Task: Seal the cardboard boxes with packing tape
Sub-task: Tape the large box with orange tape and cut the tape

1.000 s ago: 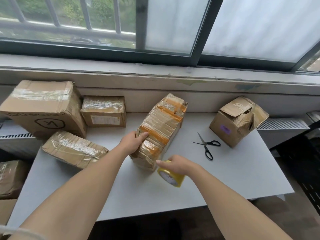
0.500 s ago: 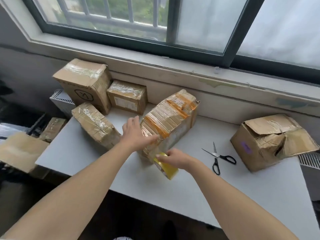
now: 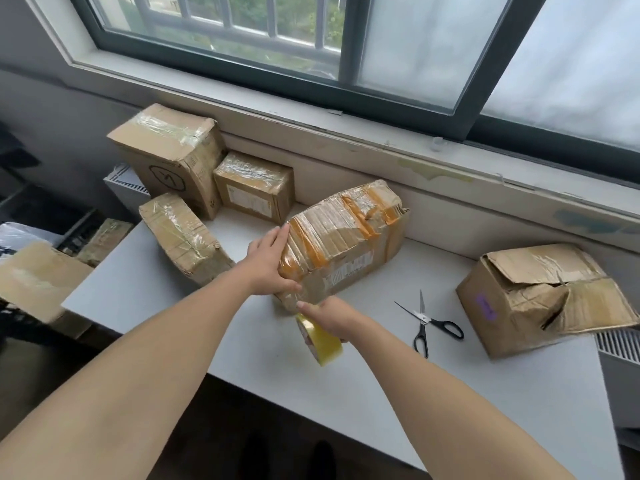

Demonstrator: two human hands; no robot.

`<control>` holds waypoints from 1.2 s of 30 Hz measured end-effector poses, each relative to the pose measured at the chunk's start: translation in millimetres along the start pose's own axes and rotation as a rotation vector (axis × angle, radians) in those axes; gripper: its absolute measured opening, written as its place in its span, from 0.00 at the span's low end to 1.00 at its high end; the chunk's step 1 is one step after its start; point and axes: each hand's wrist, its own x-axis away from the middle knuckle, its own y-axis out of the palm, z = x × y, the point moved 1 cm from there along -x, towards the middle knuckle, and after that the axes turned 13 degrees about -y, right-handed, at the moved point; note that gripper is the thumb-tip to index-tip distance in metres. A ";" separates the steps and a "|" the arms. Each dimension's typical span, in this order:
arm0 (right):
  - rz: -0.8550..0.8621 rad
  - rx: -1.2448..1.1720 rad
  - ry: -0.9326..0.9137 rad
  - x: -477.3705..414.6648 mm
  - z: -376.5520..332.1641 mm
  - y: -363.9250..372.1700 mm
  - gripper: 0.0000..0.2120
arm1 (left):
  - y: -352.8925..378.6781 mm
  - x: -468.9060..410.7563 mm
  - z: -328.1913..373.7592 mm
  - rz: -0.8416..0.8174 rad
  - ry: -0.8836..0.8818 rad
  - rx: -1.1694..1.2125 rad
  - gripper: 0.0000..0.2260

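Left hand (image 3: pixel 268 263) has slid to lie spread flat against the orange-taped box (image 3: pixel 346 244) mid-bench (image 3: pixel 381 375), steadying it, while the right hand (image 3: pixel 332 315), gripping the tape roll (image 3: pixel 322 341), has drawn back off its near end, likely pulling a fresh strip.

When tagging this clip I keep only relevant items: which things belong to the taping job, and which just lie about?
In the job: striped box under the left hand; tape roll in the right hand; open box at right, not yet sealed; scissors, probably for cutting tape.
Lying about: three taped boxes at left; window.
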 end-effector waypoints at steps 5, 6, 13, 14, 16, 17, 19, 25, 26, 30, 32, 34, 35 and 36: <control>0.079 -0.081 0.036 0.2 -4.1 -6.2 0.25 | 1.4 -8.3 9.4 0.007 -0.021 0.016 0.55; 0.073 -0.117 0.029 -4.0 -5.6 -5.5 0.24 | -0.7 -9.3 11.5 0.011 -0.015 0.008 0.53; 0.103 -0.060 -0.033 -11.2 -13.8 -0.5 0.25 | 7.2 -16.6 6.6 0.092 0.006 0.081 0.47; 0.122 -0.061 -0.035 -9.6 -13.8 -0.6 0.21 | 10.7 -16.8 5.0 0.129 0.002 0.145 0.45; 0.138 -0.098 -0.027 -10.2 -11.3 2.0 0.18 | 17.7 -12.4 3.7 0.250 -0.038 0.312 0.42; 0.145 -0.120 -0.024 -10.9 -10.6 3.7 0.17 | 21.0 -7.5 3.6 0.323 -0.089 0.368 0.40; 0.172 -0.162 -0.016 -12.0 -10.6 8.0 0.17 | 24.8 5.2 4.4 0.379 -0.258 0.387 0.38; 0.239 -0.267 -0.010 -13.5 -8.2 16.7 0.18 | 50.5 26.0 -4.7 -0.102 -0.624 0.658 0.32; 0.246 -0.274 -0.007 -13.5 -8.0 17.9 0.18 | 57.3 30.4 -5.3 -0.188 -0.644 0.730 0.29; 0.252 -0.299 -0.008 -12.1 -4.9 23.0 0.18 | 76.8 46.7 -3.6 -0.426 -0.689 0.995 0.22; 0.268 -0.296 -0.012 -10.2 -2.9 24.5 0.18 | 80.6 45.8 -1.9 -0.434 -0.694 1.091 0.19; 0.273 -0.298 -0.012 -9.4 -0.5 24.5 0.20 | 79.8 43.3 3.3 -0.412 -0.698 1.155 0.18; 0.272 -0.302 -0.015 -8.7 0.1 24.0 0.20 | 77.9 42.6 6.8 -0.397 -0.699 1.178 0.18; 0.267 -0.314 -0.019 -8.8 1.4 23.7 0.19 | 75.2 41.9 10.6 -0.388 -0.698 1.197 0.18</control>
